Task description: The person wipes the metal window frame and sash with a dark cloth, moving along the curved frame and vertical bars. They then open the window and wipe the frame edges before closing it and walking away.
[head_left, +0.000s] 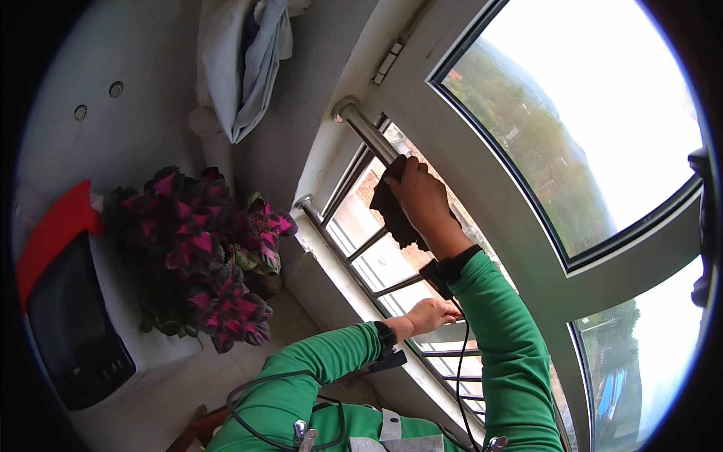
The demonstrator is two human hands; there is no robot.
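Observation:
A dark cloth [392,207] is bunched round the upper steel rail [369,135] that crosses the window opening. My right hand [423,197] grips it there, fingers closed over the cloth, and part of it hangs below the rail. Lower down, my left hand [431,315] is closed at a metal bar [398,285] of the window guard; its fingertips are partly hidden. Both my arms wear green sleeves, with dark straps and small devices at the wrists.
A white-framed window sash [482,162] stands at the right. At left are a potted plant with purple and pink leaves [192,241], a white appliance with a dark front [79,324] and a red cloth [56,233]. Pale fabric [245,71] hangs above. Cables run along my arms.

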